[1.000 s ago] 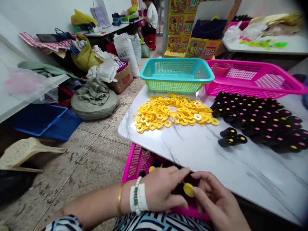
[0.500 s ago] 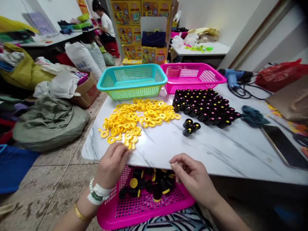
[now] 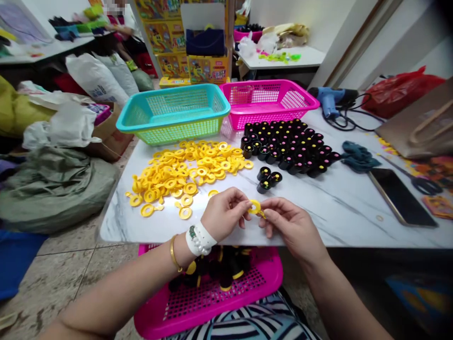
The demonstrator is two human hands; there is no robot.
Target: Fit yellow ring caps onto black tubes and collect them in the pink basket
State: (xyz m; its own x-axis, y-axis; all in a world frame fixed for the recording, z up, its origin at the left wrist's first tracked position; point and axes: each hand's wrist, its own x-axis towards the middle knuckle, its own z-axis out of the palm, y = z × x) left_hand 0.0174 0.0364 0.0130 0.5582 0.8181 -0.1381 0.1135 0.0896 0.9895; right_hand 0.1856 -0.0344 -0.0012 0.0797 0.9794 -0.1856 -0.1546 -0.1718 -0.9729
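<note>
Between my two hands, above the table's front edge, is a yellow plastic ring with a tab. My left hand pinches its ring side, and my right hand grips the tab end with thumb and fingers. A loose pile of similar yellow rings lies to the left of my hands. Just beyond them stand a few black cylindrical caps with yellow dots. Farther back, many black caps with pink or yellow dots stand packed together.
A pink basket with black-and-yellow pieces sits on my lap under the table edge. At the back stand a turquoise basket and another pink basket. To the right lie a blue heat gun, a dark cloth, a phone and scissors.
My left hand has moved right from the yellow pile and now holds a yellow ring with my right hand. My right hand has risen slightly. The view has shifted right.
</note>
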